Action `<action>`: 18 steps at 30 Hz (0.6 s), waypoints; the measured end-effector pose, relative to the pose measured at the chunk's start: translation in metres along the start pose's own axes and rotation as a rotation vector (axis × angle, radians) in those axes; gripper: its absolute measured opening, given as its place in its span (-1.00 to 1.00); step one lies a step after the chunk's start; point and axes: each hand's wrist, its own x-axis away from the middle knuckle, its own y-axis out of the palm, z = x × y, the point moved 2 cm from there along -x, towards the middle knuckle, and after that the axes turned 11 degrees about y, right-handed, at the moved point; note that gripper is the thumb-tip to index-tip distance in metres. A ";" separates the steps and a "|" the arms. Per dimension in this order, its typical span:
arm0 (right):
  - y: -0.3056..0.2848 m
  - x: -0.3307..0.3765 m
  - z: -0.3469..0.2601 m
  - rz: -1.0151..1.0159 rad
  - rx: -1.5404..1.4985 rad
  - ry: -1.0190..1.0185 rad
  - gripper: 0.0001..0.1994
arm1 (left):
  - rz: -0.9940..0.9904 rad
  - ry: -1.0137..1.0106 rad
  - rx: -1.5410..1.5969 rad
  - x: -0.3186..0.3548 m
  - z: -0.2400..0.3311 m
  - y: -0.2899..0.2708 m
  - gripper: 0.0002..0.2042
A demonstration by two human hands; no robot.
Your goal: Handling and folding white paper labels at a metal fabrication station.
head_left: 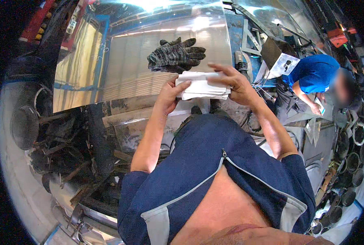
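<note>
A folded white cloth (200,86) is held in front of my chest by both hands. My left hand (170,93) grips its left end, thumb on top. On the right end my right hand (233,81) lies over the cloth with fingers spread along its upper edge. Just beyond the cloth a pair of dark knitted work gloves (177,55) lies on a large shiny metal sheet (125,65), which spreads across the bench ahead of me.
A person in a blue shirt (314,73) bends over work at the right. Round metal rings and pans (349,163) crowd the right side. Dark scrap and metal parts (63,139) pile at the lower left under the sheet.
</note>
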 end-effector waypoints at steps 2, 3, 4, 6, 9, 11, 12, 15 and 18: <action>0.002 -0.001 0.000 0.247 -0.187 0.203 -0.41 | 0.031 0.082 -0.031 0.004 0.001 0.003 -0.67; 0.002 0.001 0.004 0.244 -0.185 0.203 -0.41 | 0.061 0.162 -0.065 0.005 0.002 0.003 -0.69; 0.000 0.003 0.015 0.171 -0.425 0.410 -0.47 | 0.063 0.165 -0.061 0.005 0.001 0.003 -0.69; 0.008 0.007 0.038 0.096 -0.845 0.668 -0.58 | 0.082 0.292 -0.095 0.005 0.000 0.001 -0.72; 0.013 0.013 0.047 -0.013 -1.105 0.784 -0.48 | 0.123 0.346 -0.102 0.008 0.001 0.006 -0.73; 0.004 0.010 0.034 -0.024 -1.120 0.714 -0.45 | 0.137 0.333 -0.097 0.009 0.001 0.005 -0.73; 0.001 0.008 0.032 -0.080 -1.159 0.685 -0.49 | 0.150 0.320 -0.092 0.010 0.001 0.004 -0.74; 0.005 0.005 0.036 -0.123 -0.992 0.648 -0.58 | 0.130 0.299 -0.144 0.012 0.000 0.007 -0.74; 0.010 0.005 0.043 -0.125 -0.855 0.656 -0.65 | 0.084 0.288 -0.171 0.014 0.000 0.012 -0.75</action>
